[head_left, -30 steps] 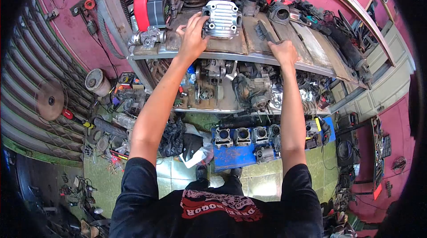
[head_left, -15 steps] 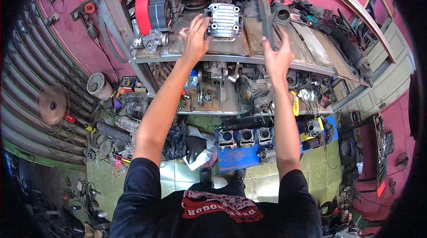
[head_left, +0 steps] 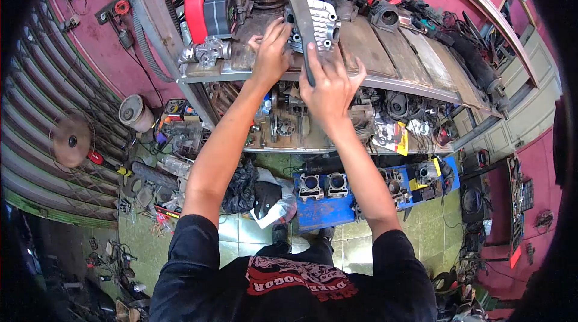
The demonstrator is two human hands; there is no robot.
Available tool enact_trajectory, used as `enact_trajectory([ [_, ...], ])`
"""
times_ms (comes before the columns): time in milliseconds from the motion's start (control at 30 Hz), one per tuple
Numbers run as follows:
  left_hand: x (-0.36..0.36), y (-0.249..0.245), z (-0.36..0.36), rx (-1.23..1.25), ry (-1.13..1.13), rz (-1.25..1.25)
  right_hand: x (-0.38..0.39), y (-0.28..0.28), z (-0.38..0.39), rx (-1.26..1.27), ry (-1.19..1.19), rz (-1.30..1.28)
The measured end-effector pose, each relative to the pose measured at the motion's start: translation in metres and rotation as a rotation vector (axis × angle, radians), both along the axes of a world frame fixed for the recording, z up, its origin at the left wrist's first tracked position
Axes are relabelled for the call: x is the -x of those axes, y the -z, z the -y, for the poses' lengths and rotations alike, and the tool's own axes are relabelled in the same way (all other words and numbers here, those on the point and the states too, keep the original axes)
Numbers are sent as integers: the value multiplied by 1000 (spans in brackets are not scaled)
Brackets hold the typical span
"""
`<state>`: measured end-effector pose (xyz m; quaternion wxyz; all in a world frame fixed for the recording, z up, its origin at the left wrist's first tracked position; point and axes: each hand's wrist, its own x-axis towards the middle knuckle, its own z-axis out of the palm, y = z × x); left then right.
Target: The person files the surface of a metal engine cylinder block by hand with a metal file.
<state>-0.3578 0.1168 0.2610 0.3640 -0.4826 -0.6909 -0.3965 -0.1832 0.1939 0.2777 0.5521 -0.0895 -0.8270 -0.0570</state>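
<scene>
- Silver finned metal block (head_left: 323, 20) on the brown plank worktop (head_left: 366, 51): likely stiff, heavy; hold its sides.
- Left hand (head_left: 271, 52) bent beside its left edge, grip unclear.
- Right hand (head_left: 332, 90) grips a long grey tool (head_left: 303, 21) across it.

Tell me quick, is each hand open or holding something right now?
Left hand: fingers at the cylinder head's left side; whether gripping cannot be told.
Right hand: closed, holding the brush by its handle.

From my head feed, I see the right hand (head_left: 330, 90) holding a brush (head_left: 304, 20) slanted across the silver casting (head_left: 326, 24); the left hand (head_left: 272, 56) meets its left edge, above the shelf (head_left: 361, 51).
</scene>
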Motion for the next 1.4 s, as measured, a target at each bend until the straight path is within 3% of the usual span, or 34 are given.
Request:
enact_trajectory([
  [267,4,-2,-5,8,8,49,-31,69,3,27,-56,4],
  [467,2,-10,-2,17,2,101,-31,40,-2,102,-132,-75],
  [600,7,-11,-6,-1,28,97,2,8,-21,40,-31,-113],
  [800,6,-17,-7,27,-15,154,-8,48,-15,66,-37,-11],
  [900,11,-11,-5,23,-10,134,-23,71,-1,82,-162,-17],
  [1033,12,-15,-3,80,-55,107,-23,52,1,149,-237,-99],
  [1167,13,-19,-7,81,-14,118,8,6,-18,100,-137,-173],
  [1333,14,-19,-10,65,-45,131,16,41,-29,56,-141,-129],
  [1400,15,-16,-7,39,57,117,3,55,-19,105,-204,-109],
])
